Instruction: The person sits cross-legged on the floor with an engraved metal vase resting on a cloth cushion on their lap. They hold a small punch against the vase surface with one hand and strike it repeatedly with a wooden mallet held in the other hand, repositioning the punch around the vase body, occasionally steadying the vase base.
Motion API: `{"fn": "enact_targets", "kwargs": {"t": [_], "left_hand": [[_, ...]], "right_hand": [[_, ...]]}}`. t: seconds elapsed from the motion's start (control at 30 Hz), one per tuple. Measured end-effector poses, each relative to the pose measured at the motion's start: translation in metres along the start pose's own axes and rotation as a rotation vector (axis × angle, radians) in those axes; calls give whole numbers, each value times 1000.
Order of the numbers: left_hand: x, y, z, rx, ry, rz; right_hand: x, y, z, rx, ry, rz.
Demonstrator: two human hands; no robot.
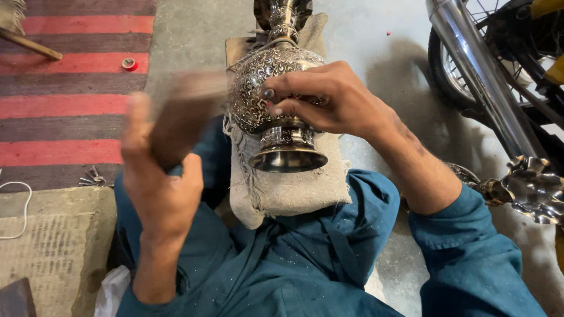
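So from my seat here: my right hand (329, 100) comes in from the lower right, forearm angled up and wrist bent, with the fingertips (271, 94) pinched together and pressed against the belly of the metal vase (267, 88). I can't tell whether there's a small tool between those fingertips, it's too tiny to make out. The hand is resting on the vase more than gripping it.

The vase lies on its side right under those fingers, foot towards me and neck pointing away. Silvery, with a round body covered in dense dark scrollwork and a plain polished flared foot (288, 158). It sits on a beige cloth pad (294, 188) spread over my lap.

My left hand (161, 170) is raised just left of the vase, forearm upright, fingers clenched around a brownish block (188, 111). It's motion-blurred, so I can't say what the block is.

Further out from the fingers: teal clothing (305, 258), a red and grey striped rug (64, 105) off to the left with a small red roll (128, 63) on it, a motorcycle wheel and chrome pipe (476, 64) on the right, and another shiny ornate metal piece (531, 188) near my right elbow.
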State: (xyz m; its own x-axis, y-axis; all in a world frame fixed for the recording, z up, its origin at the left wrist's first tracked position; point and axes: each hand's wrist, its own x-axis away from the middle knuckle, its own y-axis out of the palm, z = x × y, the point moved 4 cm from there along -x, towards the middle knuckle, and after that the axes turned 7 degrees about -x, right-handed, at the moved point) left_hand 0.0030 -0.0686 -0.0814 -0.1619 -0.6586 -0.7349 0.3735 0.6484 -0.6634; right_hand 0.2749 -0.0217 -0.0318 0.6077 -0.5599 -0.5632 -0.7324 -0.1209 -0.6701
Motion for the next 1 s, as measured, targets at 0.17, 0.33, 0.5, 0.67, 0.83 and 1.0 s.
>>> {"fn": "enact_targets", "kwargs": {"t": [0.17,0.33,0.5,0.67,0.83,1.0], "left_hand": [[0,3,0,-139,35,1],[0,3,-1,50,0,1],[-1,6,-9,427,-195,-42],[-1,3,-7,156,-21,8],[-1,2,-7,-12,-7,-15],[-7,3,-2,55,-17,-109]], "right_hand": [[0,2,6,17,92,-37],[1,1,7,5,42,-24],[0,2,7,8,8,-12],[-2,3,7,-32,31,-24],[-3,4,9,-46,53,-54],[-3,2,4,-52,42,-46]]}}
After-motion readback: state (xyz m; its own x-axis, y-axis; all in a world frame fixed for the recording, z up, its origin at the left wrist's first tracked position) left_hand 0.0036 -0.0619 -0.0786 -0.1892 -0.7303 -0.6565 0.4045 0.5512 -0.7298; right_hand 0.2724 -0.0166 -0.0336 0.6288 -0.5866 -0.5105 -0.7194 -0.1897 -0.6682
